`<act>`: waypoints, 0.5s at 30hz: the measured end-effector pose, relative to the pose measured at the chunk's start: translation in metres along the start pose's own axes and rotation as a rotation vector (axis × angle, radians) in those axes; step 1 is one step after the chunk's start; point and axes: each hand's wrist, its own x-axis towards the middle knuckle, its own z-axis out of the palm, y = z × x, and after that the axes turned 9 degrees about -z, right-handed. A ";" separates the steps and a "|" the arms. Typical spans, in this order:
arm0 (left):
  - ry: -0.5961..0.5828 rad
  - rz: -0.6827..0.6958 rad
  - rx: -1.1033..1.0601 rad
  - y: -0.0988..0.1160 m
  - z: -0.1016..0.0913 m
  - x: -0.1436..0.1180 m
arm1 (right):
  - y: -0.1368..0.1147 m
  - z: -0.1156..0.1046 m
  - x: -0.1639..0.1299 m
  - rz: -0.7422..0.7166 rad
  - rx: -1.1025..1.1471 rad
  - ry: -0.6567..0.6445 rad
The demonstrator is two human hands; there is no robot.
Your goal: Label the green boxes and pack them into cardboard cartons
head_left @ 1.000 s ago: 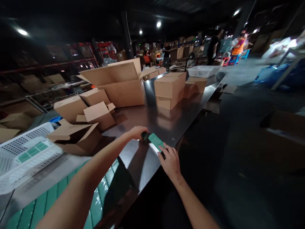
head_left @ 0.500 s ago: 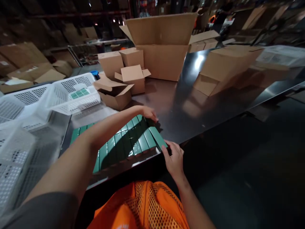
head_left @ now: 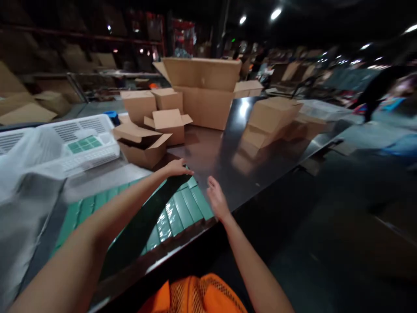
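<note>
Green glossy boxes lay in a row on the steel tabletop; left hand and right hand hovered open-fingered, cardboard cartons just beyond.

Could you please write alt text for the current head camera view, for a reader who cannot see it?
Two bare hands, left hand and right hand, hover open over a row of green boxes on a shiny dark table, with cardboard boxes and a white basket behind.

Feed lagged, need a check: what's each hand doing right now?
Left hand: open, flat on the far end of the green boxes, holding nothing.
Right hand: open, empty, beside the row's end.
</note>
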 end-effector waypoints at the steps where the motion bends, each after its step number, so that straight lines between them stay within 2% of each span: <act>1: 0.023 -0.001 0.005 0.001 0.001 -0.001 | 0.003 0.006 0.011 0.000 0.023 -0.018; 5: 0.076 0.023 0.024 -0.001 0.005 0.000 | 0.011 0.025 0.037 0.010 0.096 -0.082; 12: 0.125 -0.021 -0.010 0.003 0.014 -0.002 | 0.018 0.027 0.036 0.060 0.116 -0.077; 15: 0.122 0.024 -0.070 0.004 0.010 -0.009 | 0.018 0.025 0.035 0.070 0.124 -0.090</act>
